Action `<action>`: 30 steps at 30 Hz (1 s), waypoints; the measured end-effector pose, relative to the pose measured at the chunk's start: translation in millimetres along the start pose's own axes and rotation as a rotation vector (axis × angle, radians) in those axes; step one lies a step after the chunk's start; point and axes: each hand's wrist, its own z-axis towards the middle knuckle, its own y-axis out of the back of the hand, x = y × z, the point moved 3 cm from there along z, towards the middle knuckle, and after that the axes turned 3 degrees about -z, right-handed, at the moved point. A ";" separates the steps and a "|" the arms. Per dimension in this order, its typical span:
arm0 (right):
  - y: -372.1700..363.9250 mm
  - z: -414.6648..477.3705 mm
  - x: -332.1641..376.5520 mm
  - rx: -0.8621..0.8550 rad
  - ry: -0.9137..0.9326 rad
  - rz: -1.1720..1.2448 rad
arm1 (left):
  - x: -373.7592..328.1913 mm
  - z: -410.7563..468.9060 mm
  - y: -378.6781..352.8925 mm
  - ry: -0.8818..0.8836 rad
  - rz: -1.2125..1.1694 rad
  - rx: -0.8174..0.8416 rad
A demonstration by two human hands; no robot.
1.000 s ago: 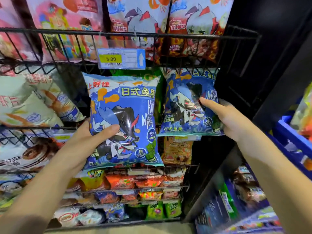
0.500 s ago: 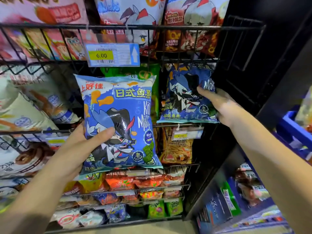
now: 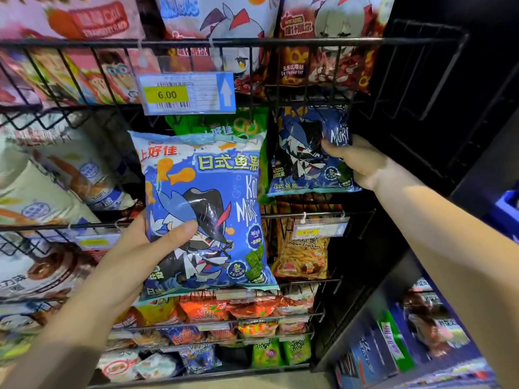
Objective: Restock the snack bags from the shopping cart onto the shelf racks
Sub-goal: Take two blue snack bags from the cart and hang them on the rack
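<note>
My left hand [image 3: 132,256] grips a blue snack bag [image 3: 207,209] with a cartoon figure, holding it upright in front of the black wire rack [image 3: 280,42]. The thumb lies across its front. My right hand [image 3: 362,161] holds a second, matching blue bag [image 3: 300,153] by its right edge, deep inside the right end of the middle rack tier, under the upper basket. A green bag [image 3: 224,124] stands behind the two.
A 6.00 price tag [image 3: 188,92] hangs on the upper basket. Cream bags [image 3: 50,175] fill the left of the middle tier, prawn crackers [image 3: 303,256] sit below, and small bags fill lower tiers. A blue cart edge [image 3: 505,209] shows at right.
My right hand has pushed its blue bag further back and up into the middle tier. The left hand with its bag has stayed about where it was.
</note>
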 end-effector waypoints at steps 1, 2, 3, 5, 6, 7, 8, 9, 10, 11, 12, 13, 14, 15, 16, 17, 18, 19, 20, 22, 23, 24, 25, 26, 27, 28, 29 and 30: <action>-0.2 3.7 -1.3 0.003 -0.006 -0.007 | 0.6 0.6 -0.6 -0.004 0.002 0.000; -0.9 6.3 -2.0 0.010 -0.007 -0.014 | 0.8 0.9 -1.2 -0.004 0.005 0.001; -1.5 10.4 -3.1 0.026 0.007 -0.017 | 1.4 1.7 -1.7 -0.003 0.008 0.002; -1.6 15.8 -3.2 0.036 0.040 -0.036 | 1.8 2.8 -3.1 -0.001 0.017 0.006; -1.2 18.2 -2.7 0.032 0.047 -0.044 | 2.2 3.4 -3.6 0.000 0.020 0.005; -1.8 19.9 -1.9 0.030 0.051 -0.047 | 2.8 3.8 -4.0 0.002 0.019 0.006; -2.4 22.0 -1.7 0.032 0.047 -0.050 | 3.0 4.3 -4.6 0.007 0.022 0.004; -3.2 24.3 -2.0 0.032 0.042 -0.050 | 3.4 4.7 -5.5 0.012 0.023 0.005; -4.1 25.7 -2.3 0.032 0.039 -0.054 | 3.6 5.1 -6.5 0.018 0.020 0.009; -4.7 28.0 -3.5 0.031 0.038 -0.058 | 3.9 5.7 -7.2 0.020 0.012 0.012; -5.1 29.2 -4.9 0.030 0.034 -0.063 | 3.1 5.9 -8.9 0.018 0.009 0.013; -5.3 29.6 -6.3 0.030 0.032 -0.065 | 2.8 6.6 -10.6 0.015 0.012 0.011; -5.5 29.4 -7.3 0.027 0.029 -0.063 | 3.0 7.1 -12.1 0.014 0.016 0.010; -5.7 29.9 -8.0 0.031 0.034 -0.060 | 3.6 7.6 -12.8 0.014 0.018 0.008; -5.0 31.3 -10.0 0.031 0.038 -0.065 | 3.8 7.6 -13.6 0.016 0.024 0.006; -3.9 32.9 -12.3 0.030 0.038 -0.080 | 4.1 7.2 -14.1 0.016 0.028 0.007; -2.5 34.1 -13.9 0.021 0.033 -0.104 | 4.0 6.8 -15.0 0.019 0.033 0.015; -1.5 36.3 -16.8 0.014 0.030 -0.129 | 4.4 6.6 -15.3 0.019 0.033 0.025; -1.0 37.3 -19.3 0.005 0.029 -0.153 | 4.9 6.3 -15.5 0.019 0.036 0.029; -2.1 40.0 -25.0 -0.029 0.034 -0.156 | 5.3 6.4 -17.1 0.021 0.033 0.027; -4.1 41.0 -27.2 -0.055 0.041 -0.138 | 5.6 6.7 -17.9 0.019 0.029 0.027; -6.4 42.1 -30.2 -0.080 0.045 -0.129 | 4.7 6.2 -20.1 0.015 0.033 0.031; -9.2 43.6 -33.0 -0.098 0.051 -0.140 | 4.5 6.2 -21.5 0.009 0.035 0.033; -11.9 45.4 -35.0 -0.104 0.060 -0.167 | 4.6 6.4 -22.4 0.006 0.042 0.036; -14.4 47.8 -37.1 -0.101 0.064 -0.193 | 5.5 6.9 -22.3 0.006 0.045 0.037; -15.5 51.8 -39.6 -0.101 0.060 -0.217 | 5.6 6.9 -22.4 0.009 0.048 0.037; -16.4 54.5 -41.3 -0.101 0.035 -0.237 | 5.6 7.3 -21.8 0.009 0.052 0.038; -16.7 59.0 -44.0 -0.105 0.007 -0.254 | 5.5 7.8 -21.2 0.009 0.062 0.042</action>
